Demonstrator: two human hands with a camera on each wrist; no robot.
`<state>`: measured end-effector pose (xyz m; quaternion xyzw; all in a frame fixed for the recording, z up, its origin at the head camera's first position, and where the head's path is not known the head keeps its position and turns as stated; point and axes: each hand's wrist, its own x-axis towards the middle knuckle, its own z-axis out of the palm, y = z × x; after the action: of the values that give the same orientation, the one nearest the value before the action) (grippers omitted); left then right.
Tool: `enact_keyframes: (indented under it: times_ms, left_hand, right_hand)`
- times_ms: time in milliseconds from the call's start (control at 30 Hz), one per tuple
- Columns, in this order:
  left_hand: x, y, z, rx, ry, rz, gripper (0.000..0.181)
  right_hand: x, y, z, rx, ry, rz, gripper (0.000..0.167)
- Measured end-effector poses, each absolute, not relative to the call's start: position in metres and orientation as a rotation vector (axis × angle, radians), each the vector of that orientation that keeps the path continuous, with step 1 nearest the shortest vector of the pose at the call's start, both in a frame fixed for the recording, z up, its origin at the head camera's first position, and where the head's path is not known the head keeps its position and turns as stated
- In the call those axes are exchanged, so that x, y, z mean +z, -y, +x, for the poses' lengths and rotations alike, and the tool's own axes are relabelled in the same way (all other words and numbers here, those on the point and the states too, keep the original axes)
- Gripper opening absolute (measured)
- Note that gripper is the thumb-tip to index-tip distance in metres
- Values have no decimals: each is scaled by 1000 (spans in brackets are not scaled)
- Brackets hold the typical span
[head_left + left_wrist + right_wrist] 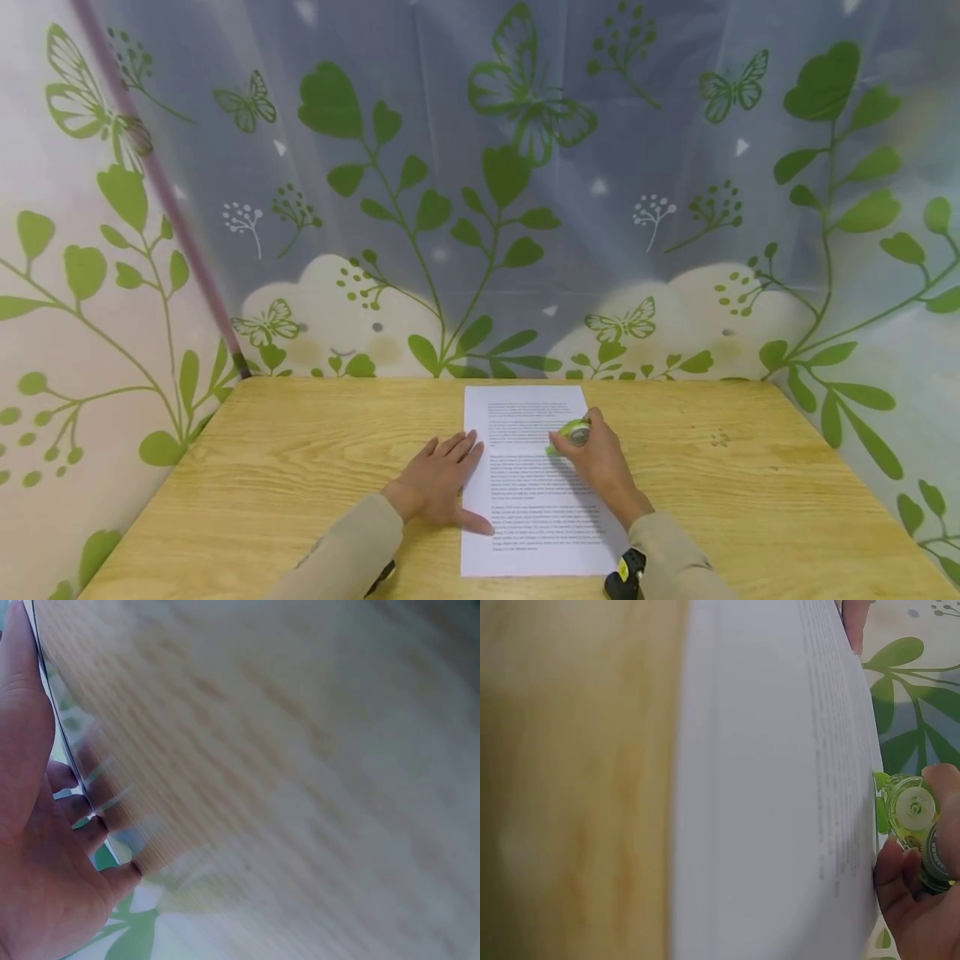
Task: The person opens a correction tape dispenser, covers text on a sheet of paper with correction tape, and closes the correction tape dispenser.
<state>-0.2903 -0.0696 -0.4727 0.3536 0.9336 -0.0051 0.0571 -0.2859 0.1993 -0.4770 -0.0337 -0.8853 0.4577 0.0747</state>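
The right hand (602,468) pinched a green dispenser (574,432) between thumb and fingers, its tip poking out beyond them toward the sheet (536,564); whether that tip touched the print I couldn't quite tell. The left hand (441,483) lay spread, gripping nothing, across the sheet's left edge. Underneath was the wooden table (300,446).

A yellowish wooden table (262,454) is marked by streaky grain and is backed by a patterned cloth (450,50), coloured blue-grey in the middle and paler at the sides. Green leafy stems (330,100), butterflies (532,107) and small white triangles (280,147) are printed across it, and two pale clouds (333,292) are set low down. The left corner is crossed by a slanting purplish strip (192,250).
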Motion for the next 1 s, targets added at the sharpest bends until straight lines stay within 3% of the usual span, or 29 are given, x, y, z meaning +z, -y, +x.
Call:
enact_keyframes:
  times_ms: [1000]
  left_hand:
    - [-470, 69, -290, 22, -2802, 1056, 121]
  right_hand:
    - [-477, -223, -285, 1379, 2685, -134, 45]
